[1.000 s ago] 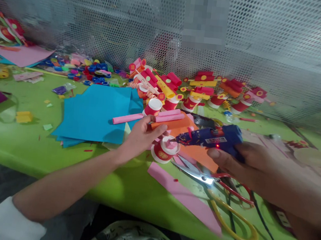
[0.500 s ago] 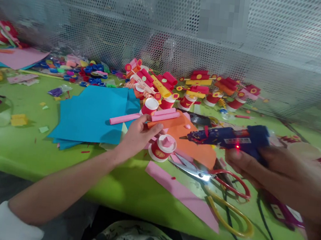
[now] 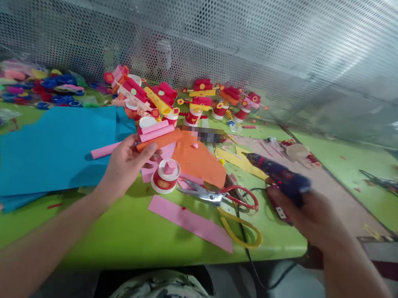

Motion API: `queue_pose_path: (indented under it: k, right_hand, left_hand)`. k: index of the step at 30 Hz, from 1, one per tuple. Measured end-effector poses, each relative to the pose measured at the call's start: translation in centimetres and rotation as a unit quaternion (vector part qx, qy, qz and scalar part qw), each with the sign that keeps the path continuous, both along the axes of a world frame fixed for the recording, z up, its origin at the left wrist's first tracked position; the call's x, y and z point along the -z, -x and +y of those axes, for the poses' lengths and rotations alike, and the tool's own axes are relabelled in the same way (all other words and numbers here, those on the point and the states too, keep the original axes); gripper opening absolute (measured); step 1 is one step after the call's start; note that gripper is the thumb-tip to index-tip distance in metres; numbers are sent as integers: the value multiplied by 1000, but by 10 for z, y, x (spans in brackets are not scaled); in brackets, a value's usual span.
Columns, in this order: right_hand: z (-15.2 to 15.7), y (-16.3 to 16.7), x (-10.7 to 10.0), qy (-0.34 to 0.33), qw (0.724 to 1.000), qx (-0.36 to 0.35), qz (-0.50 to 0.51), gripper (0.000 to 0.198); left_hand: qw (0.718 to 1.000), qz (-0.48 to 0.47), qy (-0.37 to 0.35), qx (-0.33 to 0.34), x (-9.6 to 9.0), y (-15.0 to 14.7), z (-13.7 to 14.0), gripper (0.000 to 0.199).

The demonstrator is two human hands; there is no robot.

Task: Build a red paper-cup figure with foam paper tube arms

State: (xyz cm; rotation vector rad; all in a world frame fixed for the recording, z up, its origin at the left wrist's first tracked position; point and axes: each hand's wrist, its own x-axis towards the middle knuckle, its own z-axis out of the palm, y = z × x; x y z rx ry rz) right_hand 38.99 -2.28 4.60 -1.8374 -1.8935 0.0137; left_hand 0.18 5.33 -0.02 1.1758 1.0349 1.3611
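Pointing toward the upper left of my view, the blue glue gun (image 3: 281, 174) is held over the right part of the green table (image 3: 103, 250), its long axis sloping down from nozzle to rear. I see the right hand (image 3: 315, 215) closed around its handle; blur and the hand's own bulk hide the trigger, so I can't tell whether a finger presses it.

On my other side, the left hand (image 3: 126, 165) has its thumb and fingers drawn together on an orange roll (image 3: 164, 140), which runs from lower left to upper right. Paired pink rolls (image 3: 156, 130) lie along it, pointing the same way. The hand covers the near end of the orange roll, and I can't make out the fingertips behind. Another pink roll (image 3: 104, 151) juts out left of the hand, its right end hidden; I can't tell whether it's attached.

Just beside that hand, a red-and-white cup (image 3: 164, 184) stands upright with a small pink block (image 3: 170, 167) on top. A dark cord (image 3: 242, 227) drops past the table edge, partly lost to me behind the scissors (image 3: 211, 196).
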Motion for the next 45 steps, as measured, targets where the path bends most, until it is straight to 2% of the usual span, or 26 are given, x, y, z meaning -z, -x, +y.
queue_pose_path:
  k: [1,5,9,16,21,24,26,28,30,32,34,38,45]
  right_hand:
    - [6,-6,11,2,998,-15,-53,46]
    - [30,-24,45,20,993,-4,-113,49]
    - [45,-30,60,66,985,-10,-158,53]
    - [59,-40,66,113,978,-31,-174,63]
    - [63,-49,68,116,979,-60,-158,54]
    - [60,-43,58,96,980,-71,-160,51]
    - [54,-27,44,53,985,-61,-151,53]
    - [48,2,27,3,995,-70,-64,50]
    - [44,39,10,14,989,-112,98,47]
    - [42,77,-1,59,957,-165,232,54]
    - [45,109,-5,79,919,-215,322,67]
    - [55,146,0,109,869,-252,411,78]
    - [65,156,19,117,821,-249,501,49]
  left_hand:
    - [1000,-1,-6,-10,0,1,0,43]
    - [999,1,-31,-33,0,3,2,42]
    - [998,9,-36,-45,-2,5,4,42]
    - [998,-2,-44,-45,-1,5,5,43]
    - [998,-19,-63,-17,-3,8,5,39]
    - [997,-24,-71,2,-8,11,4,37]
    - [997,-26,-71,22,-12,13,2,36]
    - [996,-31,-72,45,-15,13,0,34]
    - [994,-37,-79,65,-17,12,-3,33]
    - [992,-34,-94,78,-17,11,-5,35]
    - [990,-20,-110,82,-16,11,-7,38]
    - [989,23,-121,80,-10,8,-8,39]
    - [990,59,-99,81,-7,4,-7,44]
